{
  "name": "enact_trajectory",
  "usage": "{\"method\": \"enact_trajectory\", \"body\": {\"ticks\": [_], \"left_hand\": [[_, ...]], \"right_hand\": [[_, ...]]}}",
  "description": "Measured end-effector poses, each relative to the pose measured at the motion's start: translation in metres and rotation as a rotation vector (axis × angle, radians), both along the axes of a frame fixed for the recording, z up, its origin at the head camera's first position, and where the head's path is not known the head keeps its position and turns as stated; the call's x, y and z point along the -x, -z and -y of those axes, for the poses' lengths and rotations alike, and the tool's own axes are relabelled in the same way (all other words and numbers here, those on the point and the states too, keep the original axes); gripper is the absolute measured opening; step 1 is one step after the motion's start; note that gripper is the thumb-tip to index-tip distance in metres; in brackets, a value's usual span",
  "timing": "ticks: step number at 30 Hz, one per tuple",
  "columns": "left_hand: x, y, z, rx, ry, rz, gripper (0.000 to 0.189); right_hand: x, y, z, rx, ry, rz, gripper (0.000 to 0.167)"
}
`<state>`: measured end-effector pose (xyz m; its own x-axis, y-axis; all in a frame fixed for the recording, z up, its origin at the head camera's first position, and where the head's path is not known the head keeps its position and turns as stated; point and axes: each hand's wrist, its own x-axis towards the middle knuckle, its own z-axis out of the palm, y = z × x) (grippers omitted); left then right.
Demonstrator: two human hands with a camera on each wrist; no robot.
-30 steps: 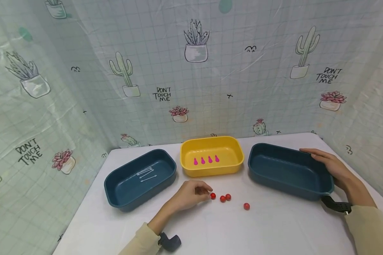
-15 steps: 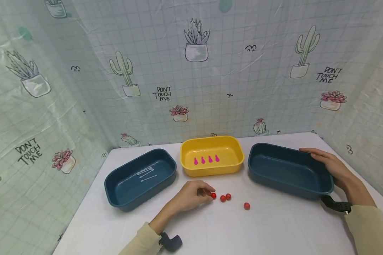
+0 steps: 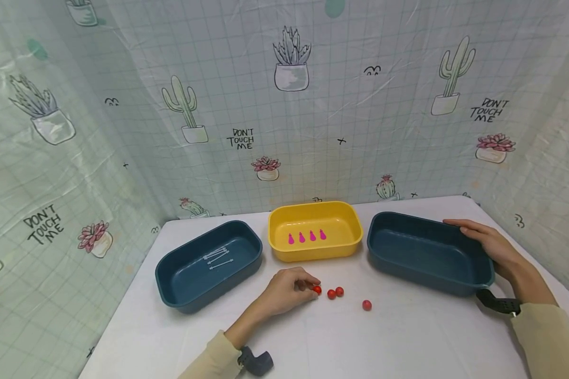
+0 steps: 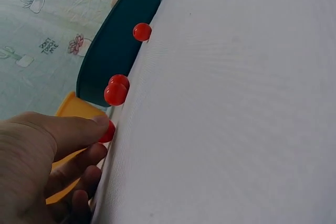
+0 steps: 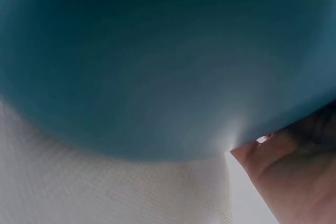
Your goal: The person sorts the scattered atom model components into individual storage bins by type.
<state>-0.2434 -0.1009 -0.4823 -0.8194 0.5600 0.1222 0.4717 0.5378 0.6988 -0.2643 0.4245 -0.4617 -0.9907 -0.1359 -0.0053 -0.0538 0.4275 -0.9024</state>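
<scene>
My left hand (image 3: 288, 289) pinches a small round red bead (image 3: 317, 289) between thumb and fingers, low over the white table. In the left wrist view the thumb covers part of this bead (image 4: 108, 132), and the other fingers curl below it. Two red beads (image 3: 331, 294) lie close together just to its right, and a single red bead (image 3: 367, 305) sits farther right. My right hand (image 3: 500, 252) rests along the right end of a dark blue bin (image 3: 427, 279), fingers reaching its far rim. That bin's wall (image 5: 147, 77) fills most of the right wrist view.
Behind the beads stands a yellow bin (image 3: 313, 255) holding several pink pear-shaped pieces (image 3: 302, 238). At left, another dark blue bin (image 3: 189, 302) contains several thin pale rods (image 3: 221, 264). A cactus-print cloth (image 3: 313, 121) hangs at the back and sides.
My left hand has shifted very slightly right, its fingertips closing around the nearest bead. The right hand and its blue bin have edged slightly left.
</scene>
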Motion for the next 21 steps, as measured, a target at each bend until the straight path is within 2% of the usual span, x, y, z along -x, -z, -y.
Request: {"method": "enact_trajectory", "body": {"ticks": [8,21], "left_hand": [[-0.0005,0.0027,-0.0013,-0.010,-0.020,-0.017,0.018],[-0.0008,0.0034,-0.0003,-0.072,-0.058,0.037,0.015]], "right_hand": [[0.0006,-0.0001,0.0001,-0.021,0.000,0.010,0.060],[0.0017,-0.0003,0.0009,-0.028,0.004,0.022,0.061]]}}
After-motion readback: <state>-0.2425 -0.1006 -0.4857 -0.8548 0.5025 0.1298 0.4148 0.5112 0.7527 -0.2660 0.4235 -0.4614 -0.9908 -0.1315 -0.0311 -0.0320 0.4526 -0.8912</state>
